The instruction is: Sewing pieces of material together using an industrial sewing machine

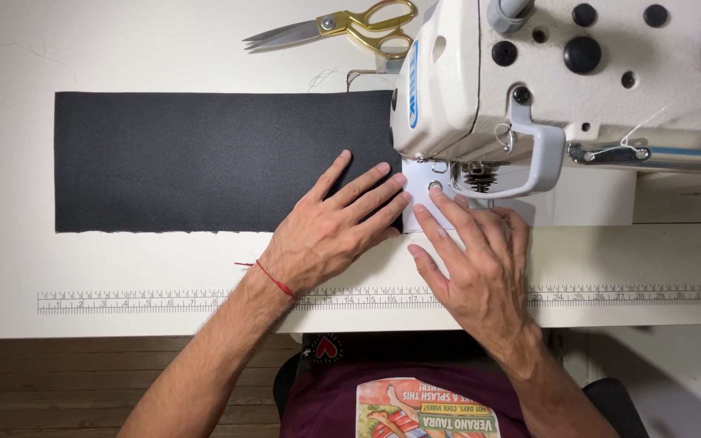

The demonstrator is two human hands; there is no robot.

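A white table [123, 268] with a printed ruler strip [123, 302] along its near edge carries everything. The left hand [330, 231] lies flat, fingers spread narrowly, on the black fabric [204, 158]. The right hand [476, 264] presses flat beside it, under the white sewing machine [561, 73]. Beyond lie 1 pair of gold-handled scissors [342, 26].

The black cloth [204, 161] looks matt and finely woven. The sewing machine [545, 73] has glossy white enamel, the scissors [342, 26] shiny gold-and-steel metal, the counter [123, 259] smooth matt white.
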